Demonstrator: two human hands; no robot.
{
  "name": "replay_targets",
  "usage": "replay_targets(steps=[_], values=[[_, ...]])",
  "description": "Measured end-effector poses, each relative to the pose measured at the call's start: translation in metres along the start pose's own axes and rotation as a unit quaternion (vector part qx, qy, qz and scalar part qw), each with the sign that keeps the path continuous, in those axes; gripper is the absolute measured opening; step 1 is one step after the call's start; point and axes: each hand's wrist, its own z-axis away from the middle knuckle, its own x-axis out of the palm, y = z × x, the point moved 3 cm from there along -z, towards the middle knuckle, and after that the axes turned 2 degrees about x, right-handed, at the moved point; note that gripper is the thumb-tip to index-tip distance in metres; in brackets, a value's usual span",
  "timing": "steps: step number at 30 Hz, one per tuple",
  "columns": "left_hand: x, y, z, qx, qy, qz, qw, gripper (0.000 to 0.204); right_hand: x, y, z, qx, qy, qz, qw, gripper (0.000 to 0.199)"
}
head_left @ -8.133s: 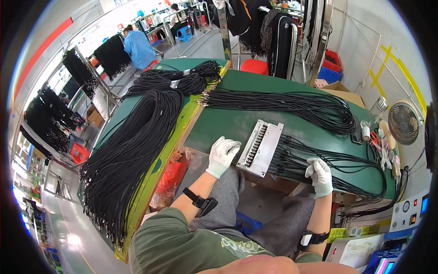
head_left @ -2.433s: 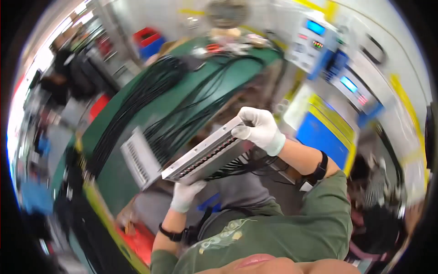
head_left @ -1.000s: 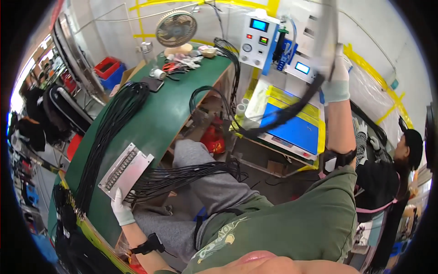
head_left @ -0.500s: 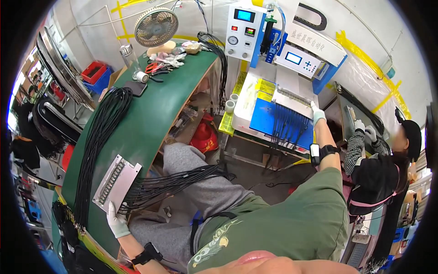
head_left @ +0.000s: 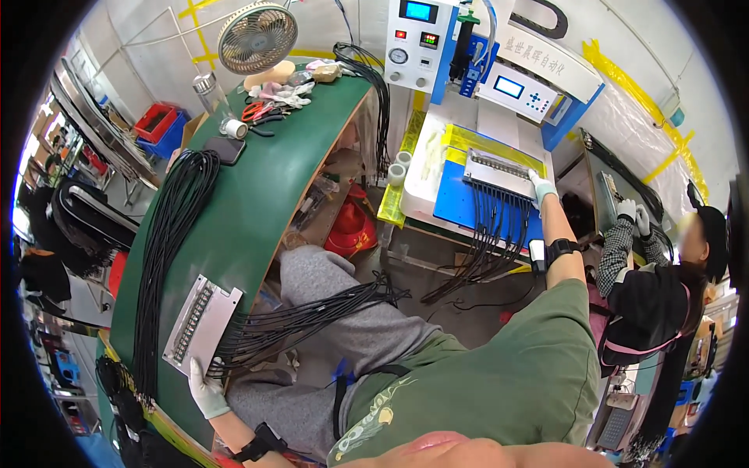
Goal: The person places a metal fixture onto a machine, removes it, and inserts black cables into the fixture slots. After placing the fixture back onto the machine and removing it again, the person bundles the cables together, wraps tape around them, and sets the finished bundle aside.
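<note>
One holder full of cables already lies on the machine, right hand touching it, grip unclear, while a second loaded holder still lies on the table, left hand gripping its corner.

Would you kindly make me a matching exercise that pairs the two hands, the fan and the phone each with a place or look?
1. Fan
2. Left hand
3. Phone
4. Right hand

A. black, lying flat
B. at the block by the blue plate
C. round and caged
D. at the block on the green table

Pairs: 1-C, 2-D, 3-A, 4-B
</note>
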Motion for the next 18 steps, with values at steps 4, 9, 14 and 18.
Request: replay_targets(steps=[4,9,14,18], values=[[-0.005,-0.002,0.0,-0.002,0.02,-0.005,1.0,0.048,-0.022,-0.03,0.042,0.05,0.035,0.183,0.981,0.077],[-0.002,0.001,0.002,0.017,0.026,-0.009,0.999,0.046,-0.037,-0.067,0.097,0.025,0.043,0.321,0.946,0.075],[0.004,0.003,0.005,-0.008,0.013,-0.007,1.0,0.046,-0.031,-0.06,0.103,0.013,0.066,0.32,0.945,0.073],[0.003,0.002,0.004,0.012,0.002,-0.007,1.0,0.046,-0.034,-0.022,0.076,-0.044,0.091,0.224,0.969,0.061]])
